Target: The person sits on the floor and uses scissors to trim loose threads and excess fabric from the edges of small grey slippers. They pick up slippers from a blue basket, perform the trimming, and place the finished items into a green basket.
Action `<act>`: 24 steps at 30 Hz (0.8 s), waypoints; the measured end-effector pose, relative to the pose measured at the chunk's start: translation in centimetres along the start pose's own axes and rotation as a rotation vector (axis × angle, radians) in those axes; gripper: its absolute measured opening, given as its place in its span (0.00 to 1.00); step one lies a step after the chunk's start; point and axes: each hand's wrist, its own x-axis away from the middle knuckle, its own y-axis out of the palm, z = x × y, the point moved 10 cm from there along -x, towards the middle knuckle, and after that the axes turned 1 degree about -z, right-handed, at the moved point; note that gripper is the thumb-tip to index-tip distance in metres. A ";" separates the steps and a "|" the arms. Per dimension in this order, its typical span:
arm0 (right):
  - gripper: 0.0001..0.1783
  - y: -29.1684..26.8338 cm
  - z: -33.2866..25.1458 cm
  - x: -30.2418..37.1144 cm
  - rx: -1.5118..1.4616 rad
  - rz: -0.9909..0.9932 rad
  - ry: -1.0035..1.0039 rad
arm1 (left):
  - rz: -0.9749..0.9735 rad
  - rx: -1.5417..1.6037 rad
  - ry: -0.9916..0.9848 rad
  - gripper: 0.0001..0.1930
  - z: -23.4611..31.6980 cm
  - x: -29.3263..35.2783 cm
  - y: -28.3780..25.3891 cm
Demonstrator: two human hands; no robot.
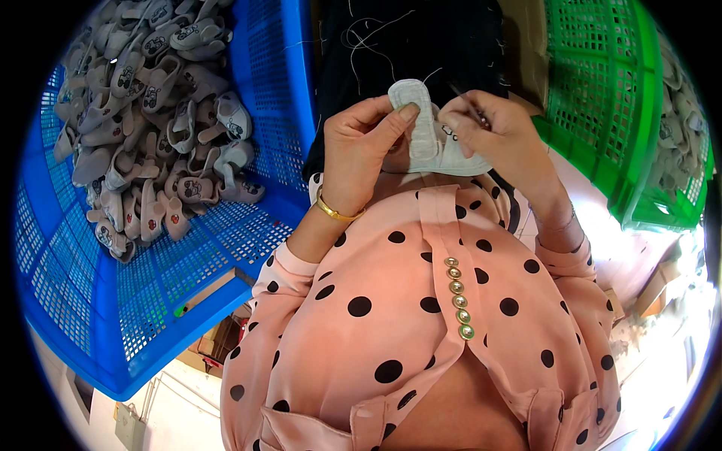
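Over my dark-clothed lap I hold a pale fabric shoe upper (453, 158) with a small dark printed figure. My left hand (353, 150) is closed, thumb and fingers pinching its long round-ended strip (423, 135), which stands upright. My right hand (508, 131) is closed beside the upper's right side, its fingertips close to the fabric. A slim dark tool (478, 113) sticks out between its fingers; its kind is too blurred to tell. Loose pale threads (368, 41) lie on the dark cloth beyond my hands.
A large blue plastic basket (271, 98) on the left holds a heap of similar printed shoe uppers (150, 113). On the right stands a green plastic basket (594, 83), with more pale pieces (677, 128) beyond its wall. Brown cardboard (526, 52) shows beside the green basket.
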 end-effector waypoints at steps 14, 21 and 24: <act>0.08 2.1 -0.5 -0.8 -0.062 -0.219 -0.026 | 0.001 -0.017 0.042 0.11 0.6 0.3 0.1; 0.08 1.8 -1.9 -0.6 0.219 -0.053 -0.238 | 0.020 -0.057 0.058 0.10 0.8 0.4 0.0; 0.08 1.2 -2.0 -0.4 0.277 0.074 -0.280 | 0.020 -0.050 0.041 0.10 0.7 0.6 0.2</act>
